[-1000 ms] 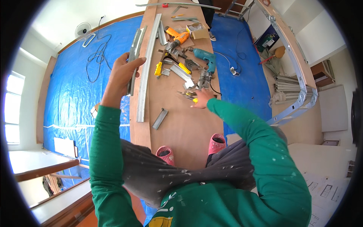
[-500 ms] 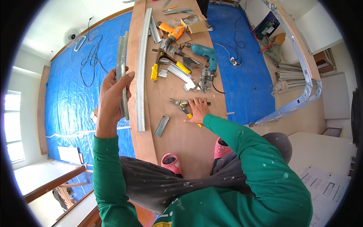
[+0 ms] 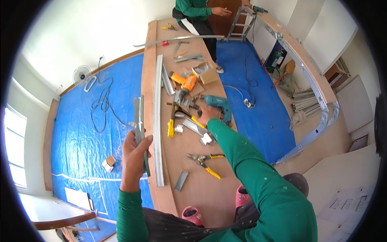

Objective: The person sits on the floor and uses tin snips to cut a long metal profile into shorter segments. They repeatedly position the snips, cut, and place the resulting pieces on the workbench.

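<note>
My left hand [image 3: 136, 158] is closed round a long grey metal channel piece [image 3: 139, 125], held upright over the left edge of the plywood board. My right hand [image 3: 209, 115] reaches forward with fingers apart, over small metal pieces beside the teal drill [image 3: 218, 105]; its fingertips are partly hard to make out. Yellow-handled tin snips [image 3: 204, 162] lie with handles spread on the board, nearer me. Just left of my right hand rests a crimping tool with yellow grips [image 3: 171, 127]. A short metal offcut [image 3: 182, 180] lies near my feet.
Long metal channels [image 3: 158, 121] lie along the plywood [image 3: 209, 193]. Farther off are an orange drill [image 3: 184, 82] and an open cardboard box [image 3: 206, 74]. Another person [image 3: 197, 16] stands at the far end. Blue sheeting [image 3: 258, 121] with cables covers the floor; a ladder-like metal frame [image 3: 318, 76] stands right.
My right hand has left the tin snips and moved forward to the metal pieces by the teal drill. The view has tilted up, bringing in the other person. My left hand still holds the channel.
</note>
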Action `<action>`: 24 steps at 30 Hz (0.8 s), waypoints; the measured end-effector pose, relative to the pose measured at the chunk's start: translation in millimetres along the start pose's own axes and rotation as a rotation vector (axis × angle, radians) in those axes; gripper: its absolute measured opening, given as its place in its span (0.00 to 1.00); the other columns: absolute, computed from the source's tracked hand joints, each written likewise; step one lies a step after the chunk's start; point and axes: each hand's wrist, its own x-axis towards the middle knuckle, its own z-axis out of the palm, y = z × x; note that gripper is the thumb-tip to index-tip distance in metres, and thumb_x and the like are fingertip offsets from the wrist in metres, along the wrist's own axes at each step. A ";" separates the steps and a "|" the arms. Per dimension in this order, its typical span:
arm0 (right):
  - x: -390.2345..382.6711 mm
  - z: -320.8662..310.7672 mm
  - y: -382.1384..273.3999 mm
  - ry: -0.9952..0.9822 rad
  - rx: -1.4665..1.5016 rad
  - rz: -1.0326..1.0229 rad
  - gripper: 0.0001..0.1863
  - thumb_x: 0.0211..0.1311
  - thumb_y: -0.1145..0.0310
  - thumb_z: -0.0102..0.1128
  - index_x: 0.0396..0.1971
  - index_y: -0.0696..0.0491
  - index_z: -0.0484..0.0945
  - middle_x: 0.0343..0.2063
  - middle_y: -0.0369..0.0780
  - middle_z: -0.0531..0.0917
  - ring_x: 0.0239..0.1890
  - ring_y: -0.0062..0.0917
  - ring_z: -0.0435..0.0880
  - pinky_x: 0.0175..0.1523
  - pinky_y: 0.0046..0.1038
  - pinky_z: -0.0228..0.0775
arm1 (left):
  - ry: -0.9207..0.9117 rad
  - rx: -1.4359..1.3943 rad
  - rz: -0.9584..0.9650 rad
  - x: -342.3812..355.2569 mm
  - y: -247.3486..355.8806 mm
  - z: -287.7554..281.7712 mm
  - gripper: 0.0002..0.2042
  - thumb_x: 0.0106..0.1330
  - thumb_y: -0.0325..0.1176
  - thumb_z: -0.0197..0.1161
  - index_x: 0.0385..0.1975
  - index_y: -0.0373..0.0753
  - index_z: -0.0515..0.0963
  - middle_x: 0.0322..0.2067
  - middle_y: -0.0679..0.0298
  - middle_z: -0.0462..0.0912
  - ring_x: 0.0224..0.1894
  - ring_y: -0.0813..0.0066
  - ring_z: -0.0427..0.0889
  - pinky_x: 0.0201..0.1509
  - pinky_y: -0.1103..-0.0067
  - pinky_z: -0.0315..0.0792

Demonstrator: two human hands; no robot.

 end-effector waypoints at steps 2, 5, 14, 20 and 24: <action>4.9 8.2 7.4 -0.023 -0.005 0.005 0.39 0.61 0.47 0.69 0.73 0.41 0.72 0.69 0.52 0.74 0.74 0.50 0.71 0.74 0.56 0.64 | -0.017 -0.006 0.013 6.7 -0.6 3.8 0.21 0.69 0.33 0.73 0.57 0.31 0.76 0.28 0.71 0.76 0.23 0.85 0.73 0.26 0.83 0.70; 2.0 11.5 7.0 -0.026 -0.022 -0.003 0.34 0.63 0.55 0.66 0.70 0.46 0.75 0.67 0.52 0.77 0.71 0.50 0.75 0.72 0.53 0.69 | -0.023 0.008 0.003 12.2 -1.6 5.0 0.21 0.69 0.33 0.73 0.56 0.31 0.76 0.28 0.70 0.76 0.23 0.84 0.73 0.26 0.83 0.70; -24.6 8.6 2.1 -0.388 0.139 -0.112 0.27 0.59 0.50 0.69 0.45 0.61 0.89 0.45 0.53 0.92 0.53 0.44 0.91 0.57 0.43 0.83 | -0.063 0.092 0.033 22.0 -7.7 11.8 0.21 0.70 0.34 0.72 0.56 0.29 0.77 0.31 0.69 0.80 0.25 0.85 0.74 0.28 0.82 0.71; 5.3 8.4 30.1 0.249 -0.120 -0.046 0.16 0.68 0.62 0.63 0.47 0.56 0.89 0.50 0.52 0.90 0.56 0.49 0.88 0.62 0.48 0.79 | -0.053 0.056 0.001 16.1 -3.7 9.4 0.21 0.71 0.33 0.72 0.59 0.34 0.76 0.30 0.73 0.76 0.25 0.87 0.72 0.27 0.85 0.69; 14.2 24.8 42.4 0.099 -0.114 0.031 0.16 0.68 0.67 0.60 0.50 0.56 0.88 0.57 0.53 0.86 0.63 0.50 0.83 0.67 0.48 0.75 | -0.031 0.058 0.003 12.1 0.8 7.6 0.20 0.70 0.33 0.73 0.58 0.34 0.76 0.29 0.72 0.76 0.25 0.87 0.72 0.28 0.84 0.69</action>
